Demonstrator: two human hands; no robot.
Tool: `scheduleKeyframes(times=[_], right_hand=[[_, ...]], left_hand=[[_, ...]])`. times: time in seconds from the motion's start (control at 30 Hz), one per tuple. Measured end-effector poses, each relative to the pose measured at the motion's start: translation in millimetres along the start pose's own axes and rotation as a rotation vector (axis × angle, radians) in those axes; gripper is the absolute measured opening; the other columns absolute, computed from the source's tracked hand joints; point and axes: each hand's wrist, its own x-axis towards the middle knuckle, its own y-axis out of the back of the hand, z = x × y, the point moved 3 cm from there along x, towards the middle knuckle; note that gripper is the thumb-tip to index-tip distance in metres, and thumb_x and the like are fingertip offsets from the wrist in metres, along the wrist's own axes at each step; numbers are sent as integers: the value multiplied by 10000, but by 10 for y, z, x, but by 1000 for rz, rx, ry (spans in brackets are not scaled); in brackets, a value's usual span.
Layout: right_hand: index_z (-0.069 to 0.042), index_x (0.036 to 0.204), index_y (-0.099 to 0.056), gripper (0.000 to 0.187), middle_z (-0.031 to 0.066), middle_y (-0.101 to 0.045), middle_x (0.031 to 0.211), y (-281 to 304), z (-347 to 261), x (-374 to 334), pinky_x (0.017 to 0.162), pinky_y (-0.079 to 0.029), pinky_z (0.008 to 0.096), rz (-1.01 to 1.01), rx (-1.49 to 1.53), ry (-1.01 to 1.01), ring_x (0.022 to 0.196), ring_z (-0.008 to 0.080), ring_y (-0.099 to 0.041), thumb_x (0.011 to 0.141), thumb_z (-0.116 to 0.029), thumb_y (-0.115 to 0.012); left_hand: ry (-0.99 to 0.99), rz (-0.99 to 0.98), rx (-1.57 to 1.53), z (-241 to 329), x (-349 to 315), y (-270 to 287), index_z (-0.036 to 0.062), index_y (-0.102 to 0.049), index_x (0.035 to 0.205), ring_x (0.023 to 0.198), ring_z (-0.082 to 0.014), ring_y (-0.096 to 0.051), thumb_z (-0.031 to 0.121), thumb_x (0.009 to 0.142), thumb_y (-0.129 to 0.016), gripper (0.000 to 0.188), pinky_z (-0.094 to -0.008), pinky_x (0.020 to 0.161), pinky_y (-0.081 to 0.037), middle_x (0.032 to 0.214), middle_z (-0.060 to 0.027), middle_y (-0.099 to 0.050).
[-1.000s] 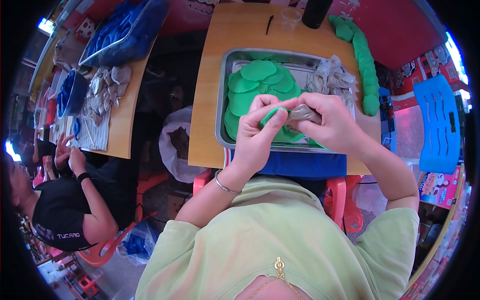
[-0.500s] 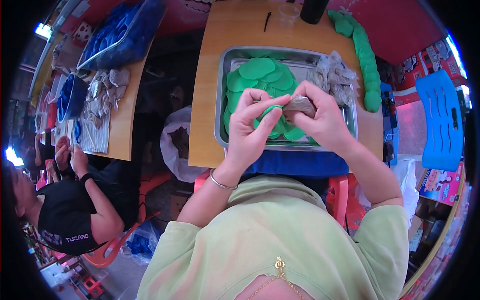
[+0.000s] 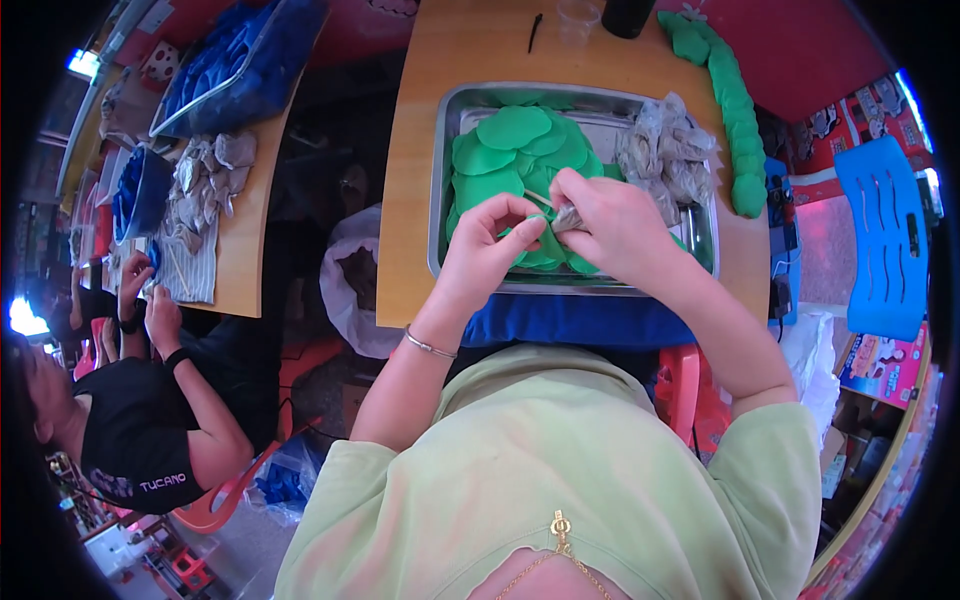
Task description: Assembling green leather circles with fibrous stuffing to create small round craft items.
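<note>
Above the near side of a metal tray (image 3: 436, 215), my left hand (image 3: 485, 250) is closed in a pinch, with a bit of green at its fingertips that looks like the edge of a thin round piece. Close beside it, my right hand (image 3: 625, 232) grips a small greyish-brown plastic-wrapped lump (image 3: 567, 217), mostly covered by the fingers. A thin tan stick (image 3: 538, 198) juts from the right hand toward the left. Beneath both hands lies a heap of flat round green pieces (image 3: 515, 128). More wrapped greyish lumps (image 3: 660, 150) fill the tray's right side.
A chain of overlapping green pieces (image 3: 735, 120) runs along the table's (image 3: 410, 200) right side. At the back stand a dark cylinder (image 3: 627, 15) and a clear cup (image 3: 580, 12). On the left, a person in black (image 3: 150, 430) works at another table beside a bin of blue pieces (image 3: 235, 75).
My hands have lowered slightly and the right has turned, hiding more of the wrapped lump. A thin stick now shows between them. The co-worker's hands have shifted too.
</note>
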Motion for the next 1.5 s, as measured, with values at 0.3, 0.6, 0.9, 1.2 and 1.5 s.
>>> scheduleKeyframes(times=[0.3,0.6,0.9,1.2,1.5], right_hand=[[-20,1109,-498,356,174,-602,990,61,27,12,743,-478,382,-391,566,-78,893,327,-599,780,-91,-616],[-26,963,-527,227,154,-619,846,-98,89,-10,668,-476,390,-175,445,-109,782,318,-621,773,-94,-630],[-37,937,-533,246,144,-641,817,-228,154,-82,646,-478,395,-22,448,-318,757,323,-632,775,-170,-663],[-42,924,-535,245,146,-643,808,-247,129,-150,639,-482,386,50,448,-391,745,324,-637,783,-190,-671],[-27,933,-520,263,144,-649,829,-268,121,-160,646,-485,365,130,537,-374,750,293,-648,796,-189,-675]], left_hand=[[117,46,-216,-89,27,130,83,-575,949,821,-33,-564,162,921,-593,86,-197,684,-500,875,38,-584],[-408,425,373,105,-11,-33,51,-575,896,799,-138,-551,185,779,-748,248,-260,647,-458,777,-15,-550],[-485,288,996,110,-98,-127,70,-644,700,755,-241,-528,207,647,-801,215,-351,624,-436,737,-61,-532],[-364,296,996,-1,-14,-151,73,-664,701,752,-240,-529,202,649,-790,187,-361,627,-435,720,-53,-534],[-228,241,739,-87,49,-91,26,-657,725,693,-199,-532,133,688,-750,147,-321,623,-419,703,-56,-533]])
